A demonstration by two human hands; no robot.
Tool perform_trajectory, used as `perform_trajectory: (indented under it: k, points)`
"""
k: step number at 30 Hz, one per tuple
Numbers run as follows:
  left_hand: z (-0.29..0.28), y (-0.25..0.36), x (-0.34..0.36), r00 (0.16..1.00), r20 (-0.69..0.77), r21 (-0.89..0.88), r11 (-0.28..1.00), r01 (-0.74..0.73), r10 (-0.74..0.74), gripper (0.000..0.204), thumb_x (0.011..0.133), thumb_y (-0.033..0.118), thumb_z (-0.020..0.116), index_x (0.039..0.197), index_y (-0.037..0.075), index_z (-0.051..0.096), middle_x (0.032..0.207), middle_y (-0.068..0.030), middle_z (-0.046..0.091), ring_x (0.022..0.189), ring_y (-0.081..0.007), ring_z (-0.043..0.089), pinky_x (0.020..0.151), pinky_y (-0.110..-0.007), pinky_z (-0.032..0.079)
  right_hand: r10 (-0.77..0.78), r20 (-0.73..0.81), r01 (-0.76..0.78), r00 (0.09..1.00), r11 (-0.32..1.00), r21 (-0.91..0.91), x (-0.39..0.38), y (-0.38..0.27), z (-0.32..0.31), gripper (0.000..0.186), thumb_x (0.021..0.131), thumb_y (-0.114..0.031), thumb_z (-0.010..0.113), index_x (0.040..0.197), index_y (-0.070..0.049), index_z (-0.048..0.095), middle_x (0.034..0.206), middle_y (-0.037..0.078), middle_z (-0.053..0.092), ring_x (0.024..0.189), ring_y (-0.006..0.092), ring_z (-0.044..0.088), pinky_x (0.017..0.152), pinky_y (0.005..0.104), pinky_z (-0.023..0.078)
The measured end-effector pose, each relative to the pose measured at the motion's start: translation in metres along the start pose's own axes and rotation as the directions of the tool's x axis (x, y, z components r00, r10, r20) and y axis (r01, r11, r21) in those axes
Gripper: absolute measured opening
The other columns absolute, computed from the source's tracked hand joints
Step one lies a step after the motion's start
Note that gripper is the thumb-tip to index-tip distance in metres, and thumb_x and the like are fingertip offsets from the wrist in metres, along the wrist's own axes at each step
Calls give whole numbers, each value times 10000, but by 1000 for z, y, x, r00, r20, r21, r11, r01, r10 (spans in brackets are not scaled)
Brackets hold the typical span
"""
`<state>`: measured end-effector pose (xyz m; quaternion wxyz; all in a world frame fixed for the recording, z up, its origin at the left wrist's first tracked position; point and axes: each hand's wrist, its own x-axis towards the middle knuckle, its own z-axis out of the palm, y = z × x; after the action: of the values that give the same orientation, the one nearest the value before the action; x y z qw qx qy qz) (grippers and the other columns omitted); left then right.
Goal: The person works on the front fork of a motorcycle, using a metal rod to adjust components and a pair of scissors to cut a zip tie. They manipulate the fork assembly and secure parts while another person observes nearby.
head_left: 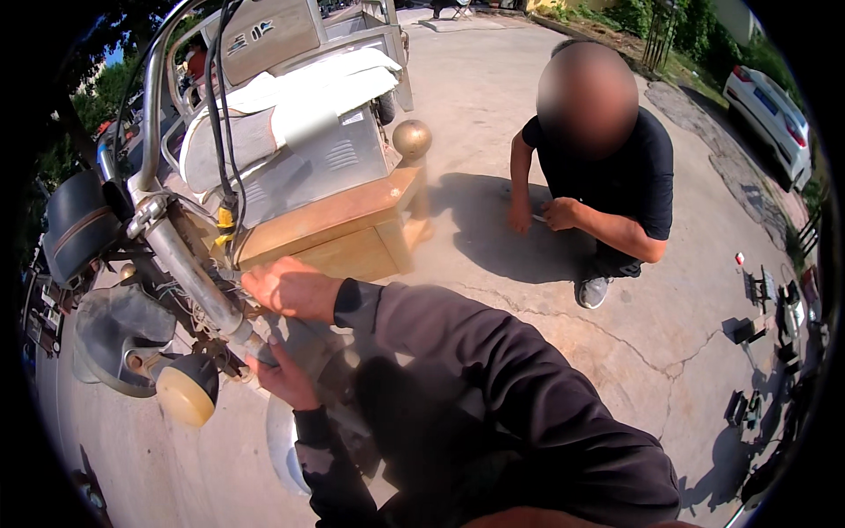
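Observation:
A three-wheeled cargo vehicle stands at the left, its metal steering column [189,268] slanting down toward me. My right hand [295,288] is closed beside the column, among loose wires [209,304]. Its fingertips and whatever they hold are hidden. Lower down, my left hand [286,378] has its thumb raised and its fingers curled at the column's lower end; what lies in them cannot be made out. Black cables [225,150] with yellow tape [226,227] hang down above my right hand. A round headlamp [187,391] sits left of my left hand.
A tan bodywork panel [326,224] and a seat draped with white cloth [330,84] lie beyond my hands. One person [607,185] squats on the concrete at the right, hands together. Several dark parts [744,330] lie at far right, and a white car [770,119] stands behind.

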<state>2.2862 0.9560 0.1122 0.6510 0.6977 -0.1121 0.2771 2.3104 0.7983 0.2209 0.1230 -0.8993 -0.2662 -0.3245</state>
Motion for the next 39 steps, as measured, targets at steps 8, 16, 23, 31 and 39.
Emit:
perform_trajectory:
  k: [8,16,23,31,39]
  points:
    - [-9,1,-3,989,66,62,990,130,-134,412,1007,238,608,1229,-93,504,1010,-169,659,866,-203,611,782,-331,494,-5,0,4,1000,997,74,1,-1,0,249,785,-79,612,1006,2,530,894,174,634,783,358,665,643,430,532]
    - [-9,12,0,998,41,114,992,43,-48,487,1021,297,588,1246,-124,494,1055,-254,648,900,-305,624,802,-405,494,-55,-89,49,994,997,-66,6,-6,-3,196,820,-67,567,992,19,530,888,194,612,742,350,654,623,432,530]
    - [4,-8,0,998,-25,152,987,-54,58,413,1017,307,599,1064,-98,532,862,-125,594,713,-191,520,621,-327,442,74,-7,-74,997,994,86,3,4,-4,283,704,-60,669,940,31,543,759,185,627,753,397,658,631,452,524]
    - [0,6,-4,999,-39,100,995,-9,13,517,994,393,621,1185,-82,547,863,-106,584,694,-171,506,597,-314,428,69,-117,-72,991,997,-16,-10,-9,-3,185,789,-131,616,912,1,573,840,144,649,886,336,676,766,421,540]
    - [-2,-10,3,995,-101,31,999,12,-9,470,986,360,647,1124,-87,598,825,-86,593,662,-140,500,555,-295,414,20,-162,-9,987,998,70,5,-6,-2,148,791,-125,613,828,14,579,712,169,633,718,364,674,646,441,540]
